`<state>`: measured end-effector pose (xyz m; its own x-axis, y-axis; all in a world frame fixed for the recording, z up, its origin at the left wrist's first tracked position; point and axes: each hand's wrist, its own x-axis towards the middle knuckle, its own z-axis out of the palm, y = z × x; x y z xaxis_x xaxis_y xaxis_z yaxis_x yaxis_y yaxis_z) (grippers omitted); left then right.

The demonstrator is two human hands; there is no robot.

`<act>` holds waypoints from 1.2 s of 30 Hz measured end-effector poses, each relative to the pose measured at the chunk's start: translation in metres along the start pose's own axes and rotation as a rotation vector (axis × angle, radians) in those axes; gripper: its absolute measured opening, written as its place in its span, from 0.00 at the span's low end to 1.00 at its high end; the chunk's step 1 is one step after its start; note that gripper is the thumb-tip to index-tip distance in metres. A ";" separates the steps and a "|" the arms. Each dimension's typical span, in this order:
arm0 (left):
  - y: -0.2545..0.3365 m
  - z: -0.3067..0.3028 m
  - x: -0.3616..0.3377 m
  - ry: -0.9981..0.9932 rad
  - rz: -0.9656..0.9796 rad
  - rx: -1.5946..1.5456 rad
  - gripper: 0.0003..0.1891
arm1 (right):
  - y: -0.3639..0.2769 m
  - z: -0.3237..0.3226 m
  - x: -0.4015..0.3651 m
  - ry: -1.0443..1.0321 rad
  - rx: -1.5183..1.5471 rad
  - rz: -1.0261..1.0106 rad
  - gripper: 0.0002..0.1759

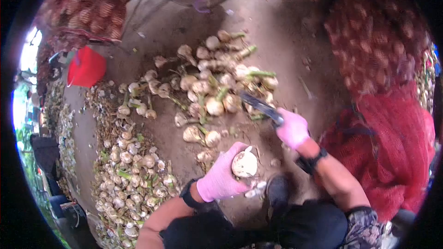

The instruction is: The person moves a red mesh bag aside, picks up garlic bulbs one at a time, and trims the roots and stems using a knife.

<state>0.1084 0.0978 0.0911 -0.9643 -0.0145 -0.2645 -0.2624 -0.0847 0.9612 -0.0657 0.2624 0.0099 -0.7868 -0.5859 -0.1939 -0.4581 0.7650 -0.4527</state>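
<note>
Far on the left I see a red bucket (86,67) on the dirt floor (277,32). Below it lies a big heap of short bulbs (134,175). They look cut already, so I think a lot of the work is done. Next comes my left hand (221,177) in a pink glove. It is closed around one white garlic bulb (244,163), held low, just over the knees. In the middle sits a pile of stalky bulbs (212,83). These have green stalks on, so I think they are the ones left to cut. Then comes the knife (260,106), gripped tight by my right hand (293,129), with its blade pointing over that pile and not touching the held bulb. On the far right is a red net sack (392,157). I cannot see what is in it. The round black edge cuts off the corners, and the far-left things are too small to tell.
</note>
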 end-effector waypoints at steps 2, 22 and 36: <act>-0.006 -0.009 0.001 0.145 -0.040 -0.051 0.33 | -0.009 -0.002 -0.017 0.212 0.140 -0.090 0.09; -0.053 -0.034 0.014 0.344 -0.234 -1.336 0.15 | -0.056 0.001 -0.039 0.098 0.312 -0.390 0.15; 0.003 -0.174 -0.090 -0.028 -0.945 1.342 0.28 | -0.011 -0.003 -0.020 0.002 0.260 -0.038 0.13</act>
<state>0.2009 -0.0744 0.1043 -0.4495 -0.4449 -0.7746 -0.5509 0.8207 -0.1516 -0.0460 0.2667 0.0218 -0.7719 -0.6122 -0.1712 -0.3658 0.6480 -0.6680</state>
